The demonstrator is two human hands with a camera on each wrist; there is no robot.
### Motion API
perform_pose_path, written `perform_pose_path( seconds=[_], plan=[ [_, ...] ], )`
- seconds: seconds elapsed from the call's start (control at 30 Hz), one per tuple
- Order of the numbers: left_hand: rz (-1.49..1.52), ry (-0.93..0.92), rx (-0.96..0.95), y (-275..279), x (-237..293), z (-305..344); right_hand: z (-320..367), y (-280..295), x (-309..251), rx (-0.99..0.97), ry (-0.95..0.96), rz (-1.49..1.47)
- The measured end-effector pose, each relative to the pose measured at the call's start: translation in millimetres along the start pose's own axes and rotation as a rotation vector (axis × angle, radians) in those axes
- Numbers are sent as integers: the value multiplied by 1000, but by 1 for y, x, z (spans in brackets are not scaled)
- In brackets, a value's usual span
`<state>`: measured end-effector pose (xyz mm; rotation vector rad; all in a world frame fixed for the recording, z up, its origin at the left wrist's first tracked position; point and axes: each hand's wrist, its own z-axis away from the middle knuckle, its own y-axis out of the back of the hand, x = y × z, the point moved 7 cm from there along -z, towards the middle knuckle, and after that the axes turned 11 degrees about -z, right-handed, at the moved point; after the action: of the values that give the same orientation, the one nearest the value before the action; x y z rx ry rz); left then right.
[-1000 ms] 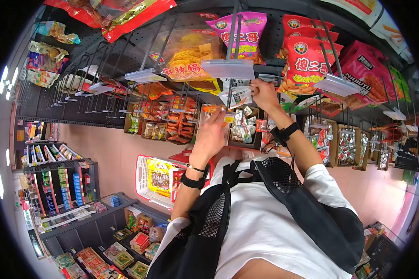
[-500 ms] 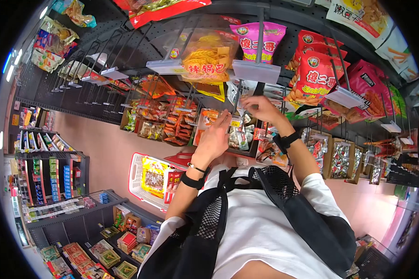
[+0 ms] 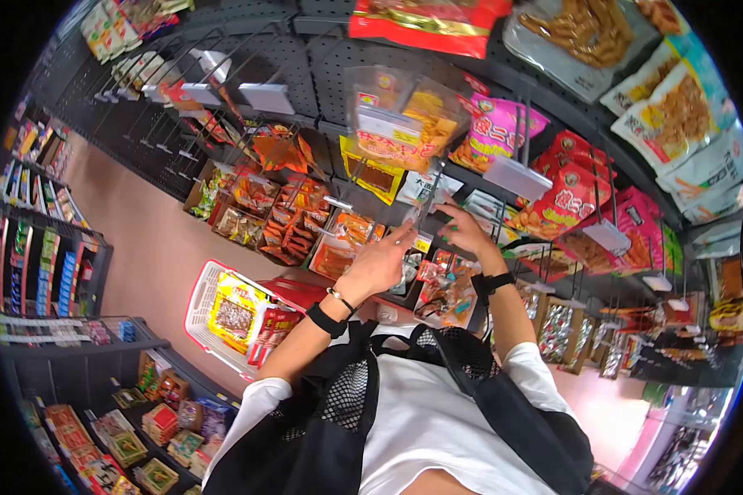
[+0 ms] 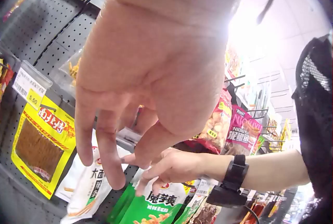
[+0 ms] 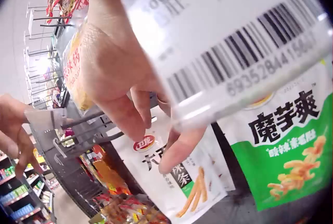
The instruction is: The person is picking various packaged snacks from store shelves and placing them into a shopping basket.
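Both hands meet around a hook holding a white snack bag point(image 3: 418, 188) with Chinese lettering. My left hand point(image 3: 380, 260) reaches out with long, fairly straight fingers. Beside its fingertips, in the right wrist view, is a clear tag flap point(image 5: 44, 118) at the hook's end. My right hand point(image 3: 469, 235) is just right of it, fingers loosely bent and spread. In the right wrist view, the right thumb and fingers stand apart over the front of the white bag, which hangs among the hook wires. A green-and-white snack bag point(image 4: 156, 206) hangs next to it.
Hooks above carry a clear bag of yellow crisps point(image 3: 429, 124), a purple bag point(image 3: 504, 132) and red bags point(image 3: 574, 198). A yellow packet point(image 3: 371, 169) hangs at left. Boxes of small snacks stand below. A red-and-white shopping basket point(image 3: 202, 309) with packets inside is at lower left.
The head view has turned, so the shelf now slants and the basket sits further left. My right hand has moved off the white bag's edge to just below it; the left stays near the hook end.
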<state>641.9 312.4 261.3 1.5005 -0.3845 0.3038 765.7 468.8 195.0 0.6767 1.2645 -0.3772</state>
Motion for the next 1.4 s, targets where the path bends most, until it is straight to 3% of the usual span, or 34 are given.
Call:
perform_pose_path(
  seconds=[0.07, 0.13, 0.2, 0.23, 0.27, 0.3, 0.33, 0.37, 0.4, 0.43, 0.47, 0.5, 0.53, 0.6, 0.63, 0.7, 0.77, 0.87, 0.97, 1.03, 1.1, 1.17, 1.23, 1.3, 1.4],
  plan=[
    [7, -47, 33, -4, -6, 12, -3, -7, 6, -6, 8, 26],
    [35, -63, 14, -2, -21, 32, -10, -7, 16, 41, 239, 110],
    [-6, -97, 53, -14, -42, 55, 1, 5, 14, 189, 117, 261],
    [37, -52, 73, -8, -52, 67, 16, 18, 8, 201, -34, 427],
    [22, 11, 84, -8, -65, 79, 31, 46, 32, 339, 217, 213],
    [8, 74, 94, -10, -84, 92, 54, 51, 17, 382, 139, 64],
    [20, 211, -100, -28, -113, 115, 70, 49, 10, 402, 103, 215],
    [18, 327, -91, -66, -159, 142, 78, 40, 6, 418, 75, 367],
    [70, 469, -164, -61, -175, 183, 83, 21, 8, 357, 65, 364],
    [29, 524, 17, -94, -210, 214, 100, 14, 2, 393, 131, 575],
    [-13, 655, -272, -102, -221, 246, 108, 7, -5, 423, 200, 786],
    [16, 710, -429, -111, -229, 273, 106, -1, -6, 407, 190, 789],
    [51, 782, -293, -107, -234, 299, 109, -14, -14, 398, 244, 987],
    [118, 860, -394, -146, -268, 345, 106, -34, -20, 404, 258, 1283],
    [98, 884, -425, -153, -278, 360, 100, -36, -21, 398, 248, 1289],
    [59, 1047, -304, -194, -314, 398, 95, -31, -23, 518, 170, 1379],
    [189, 1140, -158, -223, -329, 425, 98, -34, -22, 492, 150, 1351],
    [245, 1210, -11, -238, -344, 440, 92, -44, -23, 459, 195, 1349],
    [285, 1266, -99, -237, -336, 437, 92, -40, -23, 509, 139, 1355],
    [286, 1324, -53, -239, -339, 430, 94, -37, -20, 491, 102, 1350],
    [82, 1371, 173, -218, -345, 436, 87, -40, -19, 495, 136, 1362],
    [63, 1263, 170, -219, -358, 414, 94, -25, -14, 550, 63, 1379],
    [130, 1243, -12, -221, -366, 387, 90, -16, -14, 544, 106, 1436],
    [196, 1145, 59, -249, -393, 386, 84, -19, -12, 575, 60, 1433],
    [183, 1157, 53, -275, -418, 390, 75, -20, -7, 548, 72, 1345]
  ],
)
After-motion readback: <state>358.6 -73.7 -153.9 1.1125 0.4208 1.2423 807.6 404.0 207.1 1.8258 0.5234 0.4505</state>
